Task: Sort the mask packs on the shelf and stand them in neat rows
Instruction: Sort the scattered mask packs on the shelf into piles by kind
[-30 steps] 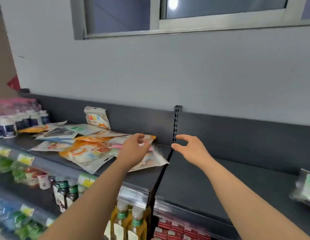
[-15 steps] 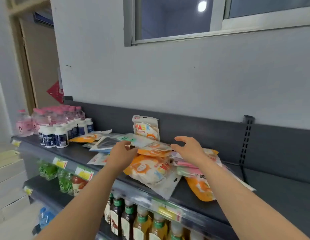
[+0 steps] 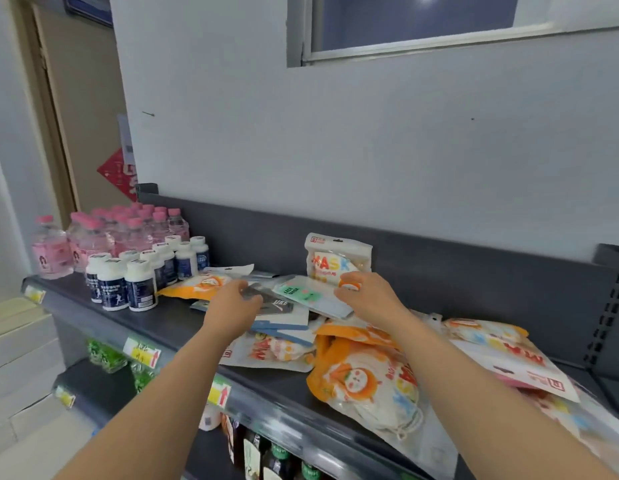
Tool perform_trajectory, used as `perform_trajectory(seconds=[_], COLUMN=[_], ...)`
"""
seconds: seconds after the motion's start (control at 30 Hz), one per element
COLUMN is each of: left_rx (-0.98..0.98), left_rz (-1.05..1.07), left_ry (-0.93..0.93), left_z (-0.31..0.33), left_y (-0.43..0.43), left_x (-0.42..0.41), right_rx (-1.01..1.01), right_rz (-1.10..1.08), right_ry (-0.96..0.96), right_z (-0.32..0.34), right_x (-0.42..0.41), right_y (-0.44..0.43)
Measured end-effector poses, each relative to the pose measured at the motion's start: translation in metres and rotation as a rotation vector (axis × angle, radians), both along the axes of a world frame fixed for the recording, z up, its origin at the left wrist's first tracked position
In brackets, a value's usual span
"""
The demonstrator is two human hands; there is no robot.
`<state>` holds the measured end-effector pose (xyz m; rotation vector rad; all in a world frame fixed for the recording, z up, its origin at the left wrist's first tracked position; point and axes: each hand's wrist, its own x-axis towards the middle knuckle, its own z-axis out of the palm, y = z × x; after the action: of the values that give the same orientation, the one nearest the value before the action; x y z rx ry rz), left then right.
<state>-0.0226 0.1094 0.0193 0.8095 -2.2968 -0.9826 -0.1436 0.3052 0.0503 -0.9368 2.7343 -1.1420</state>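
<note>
White bottles (image 3: 128,278) beside pink-capped bottles (image 3: 121,230), shelf's left end.

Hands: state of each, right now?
Left hand: pinching the dark mask pack.
Right hand: gripping the green-label mask pack.

**Shelves:** two, an upper shelf (image 3: 155,323) and a lower shelf (image 3: 93,386).

**Mask packs** (image 3: 363,375):
- Standing: one upright pack (image 3: 335,261).
- Lying flat: at least ten. They overlap too much for an exact count.
- Among the flat ones: one dark pack (image 3: 271,304), one green pack (image 3: 308,294), and at least three mostly orange.

**White bottles** (image 3: 140,285) with dark labels: about nine, the rear ones partly hidden.

**Pink-capped bottles** (image 3: 128,233): a dozen or so, too tightly massed to count exactly.

**Yellow price tags** (image 3: 142,353): four plainly seen, three on the upper edge and one on the lower.

**Green-capped dark bottles** (image 3: 277,459) below: three visible.

**Window** (image 3: 439,26): one.

**Red paper diamond** (image 3: 117,174): one.
</note>
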Motion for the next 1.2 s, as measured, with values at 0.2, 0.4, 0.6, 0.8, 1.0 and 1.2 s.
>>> perform_trajectory(seconds=[0.2, 0.4, 0.6, 0.8, 1.0, 1.2], left_rx=[-0.077, -0.187, -0.366, -0.396, -0.384, -0.312], left_rz=[0.126, 0.095, -0.093, -0.001, -0.121, -0.485], left_ry=[-0.094, -0.241, -0.459, -0.212, 0.049, -0.198], left_z=[-0.013, -0.029, -0.025, -0.022, 0.002, 0.000], left_y=[-0.083, -0.118, -0.158, -0.172, -0.145, -0.095], left_x=[-0.007, -0.011, -0.033, -0.038, -0.045, -0.057], right_rx=[0.033, 0.075, 0.069, 0.052, 0.044, -0.150], right_rz=[0.071, 0.091, 0.048, 0.013, -0.048, -0.525], right_ry=[-0.001, 0.014, -0.010, -0.012, -0.004, 0.247], right_z=[-0.006, -0.009, -0.009, -0.012, -0.015, -0.011], right_x=[-0.021, -0.027, -0.033, -0.035, -0.041, -0.063], right_y=[-0.071, -0.093, -0.130, -0.145, -0.140, -0.098])
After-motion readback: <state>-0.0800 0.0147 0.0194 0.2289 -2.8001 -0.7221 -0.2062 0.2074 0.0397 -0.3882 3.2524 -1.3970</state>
